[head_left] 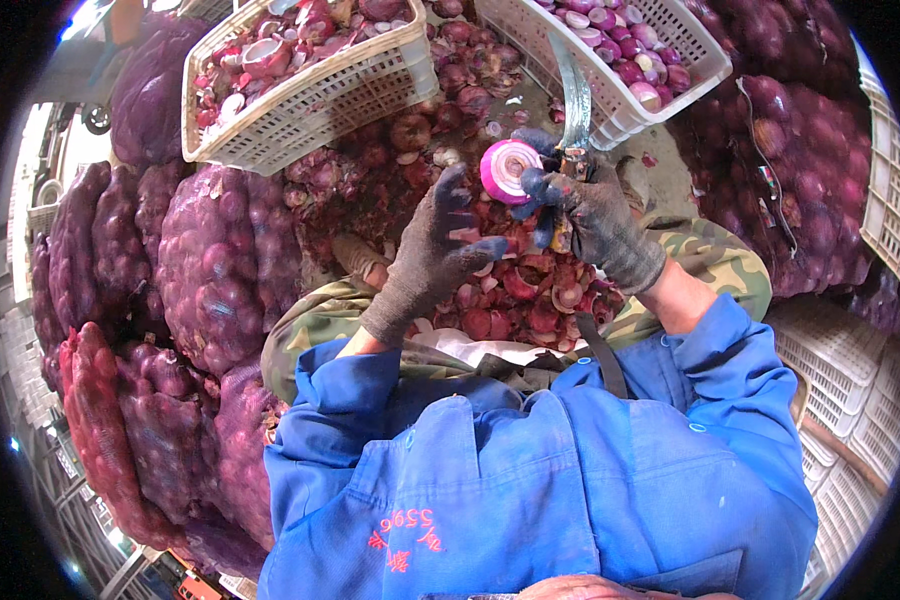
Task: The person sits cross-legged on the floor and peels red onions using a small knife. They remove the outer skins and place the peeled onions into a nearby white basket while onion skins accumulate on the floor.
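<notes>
A dark, worn work glove covers each hand. My right hand [592,210] grips the handle of a knife [574,97], its curved blade pointing up and away from me. The same hand's fingers also hold a peeled red onion [508,171], whose cut face with pale rings is turned up. To the left of the onion is my left hand [442,240], empty, with its fingers apart and slightly curled. Onion skins and trimmings [525,292] lie in a heap between my legs, below both hands.
A white plastic crate [322,97] of onion trimmings stands front left, and another crate [664,105] with peeled onions front right. Mesh sacks of red onions [210,262] are piled at the left, more sacks [810,172] at the right. Stacked white crates [832,360] stand behind right.
</notes>
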A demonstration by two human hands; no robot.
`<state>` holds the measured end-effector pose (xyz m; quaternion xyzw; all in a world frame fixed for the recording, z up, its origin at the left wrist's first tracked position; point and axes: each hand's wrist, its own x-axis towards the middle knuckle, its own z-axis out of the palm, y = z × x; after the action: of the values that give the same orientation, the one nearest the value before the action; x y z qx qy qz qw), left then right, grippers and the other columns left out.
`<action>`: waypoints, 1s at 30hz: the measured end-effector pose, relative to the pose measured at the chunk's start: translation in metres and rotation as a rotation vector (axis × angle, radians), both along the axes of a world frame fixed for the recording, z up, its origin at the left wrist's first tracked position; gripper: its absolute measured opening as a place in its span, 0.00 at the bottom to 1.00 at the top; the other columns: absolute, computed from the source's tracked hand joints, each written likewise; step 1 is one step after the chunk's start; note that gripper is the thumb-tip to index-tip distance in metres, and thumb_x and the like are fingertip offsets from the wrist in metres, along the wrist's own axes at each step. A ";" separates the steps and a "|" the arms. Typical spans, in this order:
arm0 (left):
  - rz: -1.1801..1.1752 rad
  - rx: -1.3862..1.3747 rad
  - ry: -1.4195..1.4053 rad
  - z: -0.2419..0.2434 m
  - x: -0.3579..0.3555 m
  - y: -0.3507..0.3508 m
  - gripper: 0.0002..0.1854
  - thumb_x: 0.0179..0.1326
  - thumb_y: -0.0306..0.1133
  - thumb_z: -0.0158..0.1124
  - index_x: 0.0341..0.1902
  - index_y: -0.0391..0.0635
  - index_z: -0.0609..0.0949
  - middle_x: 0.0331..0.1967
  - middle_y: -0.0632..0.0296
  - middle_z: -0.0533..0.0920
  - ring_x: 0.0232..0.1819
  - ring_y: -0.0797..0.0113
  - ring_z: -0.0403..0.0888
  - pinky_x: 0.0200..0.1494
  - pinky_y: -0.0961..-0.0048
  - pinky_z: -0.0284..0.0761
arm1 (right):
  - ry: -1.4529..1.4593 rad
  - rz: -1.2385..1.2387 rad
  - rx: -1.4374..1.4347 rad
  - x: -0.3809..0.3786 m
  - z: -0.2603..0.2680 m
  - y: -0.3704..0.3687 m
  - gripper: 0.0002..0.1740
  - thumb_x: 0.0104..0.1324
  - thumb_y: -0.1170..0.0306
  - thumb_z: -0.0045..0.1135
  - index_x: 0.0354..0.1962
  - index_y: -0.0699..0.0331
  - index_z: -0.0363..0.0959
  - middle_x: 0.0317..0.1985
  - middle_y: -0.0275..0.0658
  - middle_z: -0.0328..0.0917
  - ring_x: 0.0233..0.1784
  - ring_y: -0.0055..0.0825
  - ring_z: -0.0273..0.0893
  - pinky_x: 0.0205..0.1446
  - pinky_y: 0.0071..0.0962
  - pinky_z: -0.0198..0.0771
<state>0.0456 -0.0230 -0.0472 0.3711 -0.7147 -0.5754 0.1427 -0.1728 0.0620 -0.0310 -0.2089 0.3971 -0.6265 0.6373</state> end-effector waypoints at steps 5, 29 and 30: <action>-0.020 0.090 0.352 0.003 -0.015 0.000 0.49 0.52 0.29 0.80 0.76 0.43 0.62 0.67 0.54 0.73 0.65 0.64 0.74 0.67 0.63 0.72 | 0.125 0.018 -0.030 0.017 0.004 0.001 0.27 0.67 0.69 0.66 0.61 0.70 0.72 0.52 0.40 0.82 0.51 0.26 0.82 0.56 0.29 0.81; 0.201 0.407 0.397 0.026 -0.002 -0.002 0.40 0.46 0.24 0.81 0.65 0.42 0.72 0.53 0.61 0.80 0.53 0.73 0.79 0.58 0.71 0.78 | 1.675 0.085 -0.449 0.008 0.009 0.011 0.35 0.59 0.66 0.64 0.65 0.62 0.68 0.39 0.48 0.80 0.38 0.48 0.82 0.42 0.46 0.76; 0.189 0.406 0.420 0.027 -0.002 -0.002 0.40 0.46 0.25 0.81 0.64 0.41 0.72 0.54 0.60 0.80 0.53 0.73 0.79 0.59 0.71 0.78 | 1.657 0.139 -0.440 0.008 0.010 0.012 0.36 0.60 0.63 0.64 0.66 0.62 0.66 0.38 0.47 0.79 0.35 0.47 0.81 0.40 0.45 0.75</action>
<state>0.0436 -0.0254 -0.0203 0.3299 -0.5022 -0.7548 0.2632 -0.1652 0.0737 -0.0210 -0.7416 0.5900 -0.2942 0.1240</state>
